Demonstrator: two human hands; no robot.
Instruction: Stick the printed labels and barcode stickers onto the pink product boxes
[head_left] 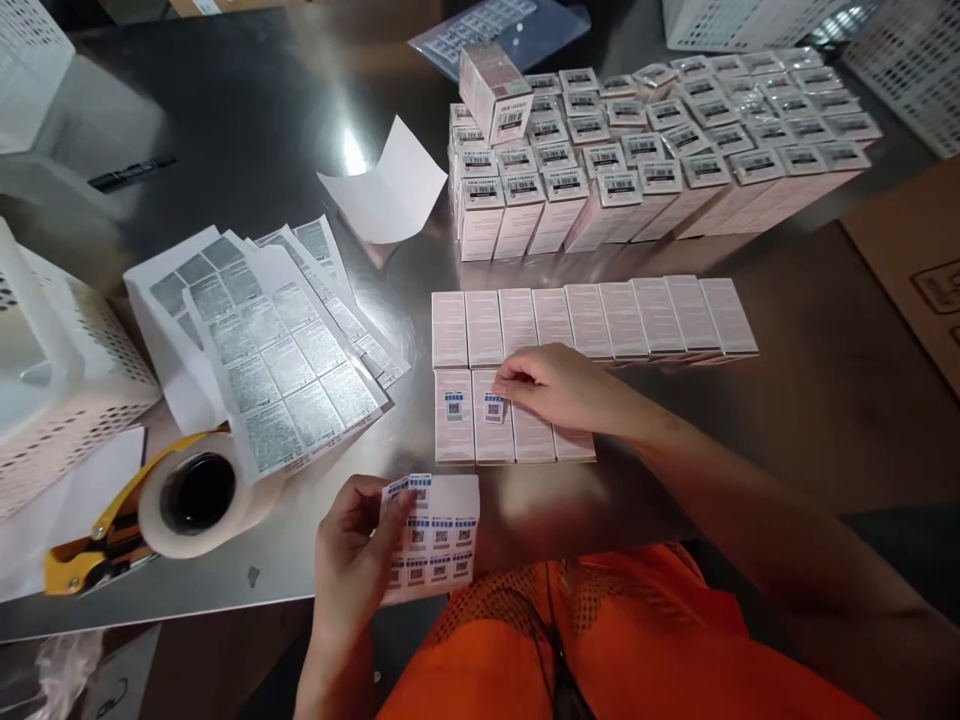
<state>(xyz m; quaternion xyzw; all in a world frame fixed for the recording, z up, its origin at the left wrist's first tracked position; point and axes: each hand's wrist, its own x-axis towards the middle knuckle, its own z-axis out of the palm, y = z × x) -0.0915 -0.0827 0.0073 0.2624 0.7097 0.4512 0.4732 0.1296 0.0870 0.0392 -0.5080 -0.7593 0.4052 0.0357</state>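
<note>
My left hand [358, 545] grips a sheet of QR-code stickers [442, 540] by its left side, thumb on top, low at the table's front edge. Some of the sheet's upper right part is bare white backing. Over the front row of pale pink boxes [534, 435], my right hand [555, 385] pinches the upper edge of a QR-code sticker [493, 408] that lies against the second box from the left. The leftmost box carries a similar sticker [454, 405]. Behind my right hand, a longer row of pink boxes [622, 320] lies side by side.
Many barcoded boxes [555, 185] stand grouped at the back right. To the left lie printed label sheets [281, 365], a yellow tape dispenser [75, 570] with a tape roll [199, 495], and a white basket [67, 370]. A curled white paper [390, 190] rests mid-table. A cardboard box [911, 260] stands right.
</note>
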